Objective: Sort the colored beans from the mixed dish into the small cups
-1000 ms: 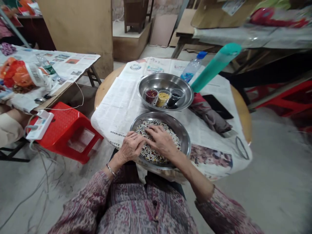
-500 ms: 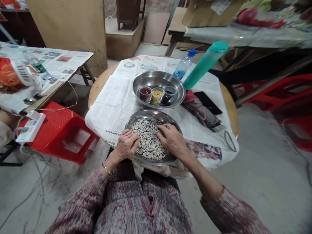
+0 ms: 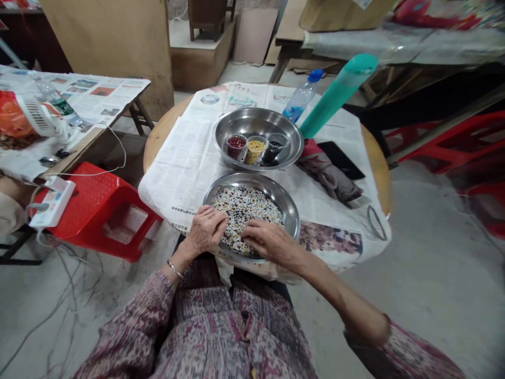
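– your left hand (image 3: 207,230) is lying over the left edge of the near metal bowl (image 3: 291,210), its fingers curling narrowly toward the thumb.
– and is it pinching something?
– this i cannot tell, because the fingers are hiding it.
– your right hand (image 3: 272,242) is bending its fingers down onto the mixed grains (image 3: 248,202), also in a narrow shape; whether it is gripping any, i cannot tell either.
– where are these grains lying?
– they are spreading over the bottom of the near metal bowl, white, black, yellow and dark red together.
– what is sitting just beyond it?
– a second metal bowl (image 3: 260,118), where a red-filled cup (image 3: 236,148), a yellow-filled cup (image 3: 255,151) and a black-filled cup (image 3: 273,151) are standing from left to right.
– and around you?
– a blue-capped bottle (image 3: 302,99) is standing near a slanting green tube (image 3: 339,95), a grey and red bundle (image 3: 329,178) is lying on the right, and newspaper (image 3: 179,163) is covering most of the round table (image 3: 159,131).
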`<state>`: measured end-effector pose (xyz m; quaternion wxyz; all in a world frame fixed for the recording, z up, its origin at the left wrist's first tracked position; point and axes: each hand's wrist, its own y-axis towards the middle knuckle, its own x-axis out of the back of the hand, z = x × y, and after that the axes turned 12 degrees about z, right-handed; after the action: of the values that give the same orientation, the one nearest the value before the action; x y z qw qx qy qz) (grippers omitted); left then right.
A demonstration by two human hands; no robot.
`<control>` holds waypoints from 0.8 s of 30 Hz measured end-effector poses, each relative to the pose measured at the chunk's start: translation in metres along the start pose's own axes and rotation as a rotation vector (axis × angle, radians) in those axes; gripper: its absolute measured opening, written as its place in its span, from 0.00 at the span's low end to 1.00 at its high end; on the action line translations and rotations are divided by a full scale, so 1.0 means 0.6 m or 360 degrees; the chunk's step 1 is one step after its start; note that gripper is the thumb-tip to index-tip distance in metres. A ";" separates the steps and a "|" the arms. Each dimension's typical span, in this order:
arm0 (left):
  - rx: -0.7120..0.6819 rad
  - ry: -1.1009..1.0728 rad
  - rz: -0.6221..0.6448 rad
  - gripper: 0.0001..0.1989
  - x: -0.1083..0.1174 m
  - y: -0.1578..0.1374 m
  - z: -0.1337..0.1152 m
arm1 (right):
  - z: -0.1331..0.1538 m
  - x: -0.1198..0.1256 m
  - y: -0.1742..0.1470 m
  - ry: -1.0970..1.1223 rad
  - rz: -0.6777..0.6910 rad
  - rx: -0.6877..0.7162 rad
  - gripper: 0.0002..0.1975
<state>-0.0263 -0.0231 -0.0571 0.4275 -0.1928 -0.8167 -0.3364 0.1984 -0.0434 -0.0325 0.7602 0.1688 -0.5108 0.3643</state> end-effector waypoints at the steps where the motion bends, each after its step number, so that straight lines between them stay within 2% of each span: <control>1: -0.0003 0.0002 -0.0010 0.12 -0.001 0.000 0.000 | -0.008 0.003 -0.006 -0.0020 -0.0005 -0.0037 0.06; 5: 0.0004 0.0015 -0.0005 0.12 -0.003 -0.001 0.002 | -0.041 0.011 -0.008 -0.0132 -0.0161 -0.0334 0.08; 8: 0.0018 0.0037 0.0029 0.13 -0.003 0.000 0.001 | -0.041 0.010 0.009 -0.0145 -0.0332 -0.0481 0.10; 11: 0.0020 0.0050 0.0023 0.13 -0.002 -0.001 0.000 | -0.015 0.004 0.029 -0.0166 -0.0365 -0.0231 0.12; 14: 0.0028 0.0051 0.0023 0.13 -0.003 -0.001 0.000 | 0.006 -0.001 0.042 -0.0229 -0.0210 0.0072 0.15; 16: 0.0035 0.0047 0.0034 0.14 -0.002 -0.001 0.000 | 0.001 0.000 0.048 -0.0244 -0.0115 0.0111 0.13; 19: 0.0035 0.0052 0.0040 0.14 -0.001 -0.001 -0.001 | -0.032 0.007 0.053 -0.0239 -0.0170 -0.0068 0.10; 24: 0.0025 0.0058 0.0011 0.15 0.000 0.000 -0.001 | -0.071 0.018 0.044 -0.0257 -0.0502 -0.0509 0.13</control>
<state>-0.0257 -0.0237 -0.0570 0.4450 -0.1861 -0.8106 -0.3321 0.2091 0.0053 -0.0440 0.7815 0.1526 -0.5883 0.1409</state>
